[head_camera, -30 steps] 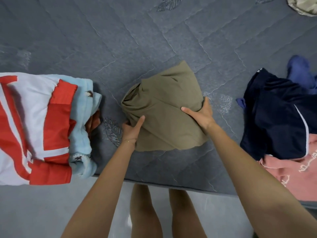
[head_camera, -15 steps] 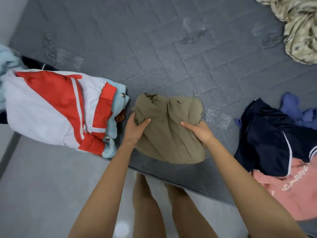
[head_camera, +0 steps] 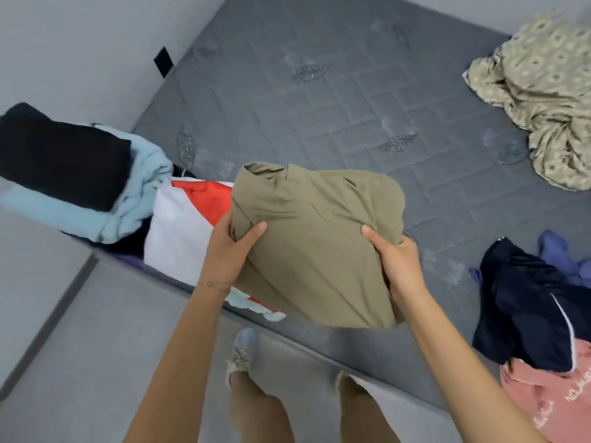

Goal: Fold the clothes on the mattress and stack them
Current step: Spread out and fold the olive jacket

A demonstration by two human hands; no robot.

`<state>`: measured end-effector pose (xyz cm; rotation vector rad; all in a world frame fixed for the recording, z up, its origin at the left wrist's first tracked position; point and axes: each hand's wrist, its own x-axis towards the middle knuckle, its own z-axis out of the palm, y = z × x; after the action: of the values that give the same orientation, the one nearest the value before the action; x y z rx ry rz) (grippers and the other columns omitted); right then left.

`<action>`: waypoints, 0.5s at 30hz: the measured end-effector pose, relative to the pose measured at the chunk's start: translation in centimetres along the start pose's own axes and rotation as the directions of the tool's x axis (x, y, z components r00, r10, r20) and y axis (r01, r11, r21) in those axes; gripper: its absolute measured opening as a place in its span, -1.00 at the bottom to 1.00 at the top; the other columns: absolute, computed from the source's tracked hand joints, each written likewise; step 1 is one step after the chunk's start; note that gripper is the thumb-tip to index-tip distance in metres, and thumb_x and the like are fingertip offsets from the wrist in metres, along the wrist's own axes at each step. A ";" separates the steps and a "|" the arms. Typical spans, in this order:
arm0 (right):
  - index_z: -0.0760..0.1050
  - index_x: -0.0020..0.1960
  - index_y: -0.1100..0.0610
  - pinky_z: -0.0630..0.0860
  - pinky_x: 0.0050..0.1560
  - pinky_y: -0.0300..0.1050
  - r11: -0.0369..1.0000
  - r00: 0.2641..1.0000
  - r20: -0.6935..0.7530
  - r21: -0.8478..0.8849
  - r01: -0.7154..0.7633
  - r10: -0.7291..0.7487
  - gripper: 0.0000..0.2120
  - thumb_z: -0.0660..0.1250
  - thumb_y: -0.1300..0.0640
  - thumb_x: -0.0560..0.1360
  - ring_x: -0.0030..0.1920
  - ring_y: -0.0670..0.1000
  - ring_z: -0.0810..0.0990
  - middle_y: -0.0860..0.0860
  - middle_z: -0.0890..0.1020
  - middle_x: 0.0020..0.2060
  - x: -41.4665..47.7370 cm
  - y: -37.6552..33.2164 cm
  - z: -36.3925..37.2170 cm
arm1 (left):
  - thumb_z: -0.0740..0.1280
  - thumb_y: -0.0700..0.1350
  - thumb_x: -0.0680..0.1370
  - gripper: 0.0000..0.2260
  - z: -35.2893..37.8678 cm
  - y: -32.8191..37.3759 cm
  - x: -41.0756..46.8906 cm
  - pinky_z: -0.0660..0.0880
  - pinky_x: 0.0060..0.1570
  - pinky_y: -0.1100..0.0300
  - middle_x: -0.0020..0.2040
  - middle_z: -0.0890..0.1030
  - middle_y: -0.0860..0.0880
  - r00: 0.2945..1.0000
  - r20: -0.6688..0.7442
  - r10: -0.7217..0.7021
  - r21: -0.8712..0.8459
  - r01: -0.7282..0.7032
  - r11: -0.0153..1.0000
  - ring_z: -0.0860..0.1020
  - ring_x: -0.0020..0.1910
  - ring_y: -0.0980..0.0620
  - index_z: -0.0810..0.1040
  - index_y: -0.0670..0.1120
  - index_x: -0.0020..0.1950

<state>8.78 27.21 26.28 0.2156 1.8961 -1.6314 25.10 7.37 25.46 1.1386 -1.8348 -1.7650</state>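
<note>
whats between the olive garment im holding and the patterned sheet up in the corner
Only bare grey mattress: nothing lies on the stretch between the olive garment and the patterned sheet, as the head view shows.

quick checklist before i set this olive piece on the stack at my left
1. Grip: left hand and right hand both hold the olive garment: ok.
2. Fold intact: top looks neat, underside hidden: cannot tell.
3. Landing spot: red and white garment lies flat, partly hidden behind the olive one: cannot tell.
4. Stack margin: it sits right at the mattress edge: not ok.
5. Next piece: navy garment waits unfolded at the right: ok.
</note>
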 end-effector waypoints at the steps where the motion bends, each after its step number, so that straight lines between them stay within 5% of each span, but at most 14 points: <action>1: 0.63 -0.10 0.09 0.58 -0.20 -0.35 1.000 1.000 -0.009 0.020 0.003 -0.003 -0.96 0.47 0.19 0.47 -0.19 -0.16 0.69 -0.12 0.73 -0.22 -0.8 -0.3 1.6 | 0.42 -0.13 0.52 -0.68 -2.0 0.3 0.5 0.47 -0.02 0.44 0.08 0.64 0.16 0.999 0.042 -0.005 0.004 0.005 1.000 0.58 0.06 0.25 0.54 -0.09 0.26; 4: 0.62 -0.08 0.11 0.59 -0.19 -0.33 0.996 0.999 -0.032 0.084 -0.013 0.015 -0.95 0.46 0.21 0.47 -0.18 -0.14 0.69 -0.11 0.73 -0.21 -3.6 -0.6 6.4 | 0.38 -0.09 0.55 -0.70 -7.8 1.1 1.7 0.47 0.07 0.34 0.14 0.62 0.12 0.992 0.122 -0.038 0.035 0.034 0.999 0.57 0.12 0.20 0.52 -0.03 0.28; 7: 0.62 -0.09 0.11 0.61 -0.13 -0.27 0.991 0.998 -0.045 0.122 -0.045 0.051 -0.97 0.45 0.21 0.48 -0.19 -0.12 0.69 -0.07 0.72 -0.19 -5.6 0.0 11.2 | 0.36 -0.11 0.57 -0.79 -12.7 1.8 3.4 0.45 0.02 0.45 0.08 0.60 0.19 0.989 0.148 -0.006 0.084 -0.006 0.996 0.55 0.03 0.36 0.52 0.06 0.19; 15: 0.62 -0.04 0.12 0.60 -0.10 -0.26 0.972 0.992 -0.093 0.225 -0.068 0.091 -0.93 0.46 0.18 0.48 -0.11 -0.09 0.70 -0.03 0.72 -0.12 -6.3 2.0 20.5 | 0.35 -0.11 0.57 -0.79 -19.8 1.4 9.4 0.43 -0.12 0.52 0.02 0.58 0.14 0.989 0.142 0.033 0.220 -0.064 0.973 0.53 -0.10 0.40 0.51 -0.07 0.20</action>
<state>21.85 10.10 27.08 0.4703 1.7526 -1.8061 33.26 -12.91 27.45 1.0622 -2.1707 -1.6791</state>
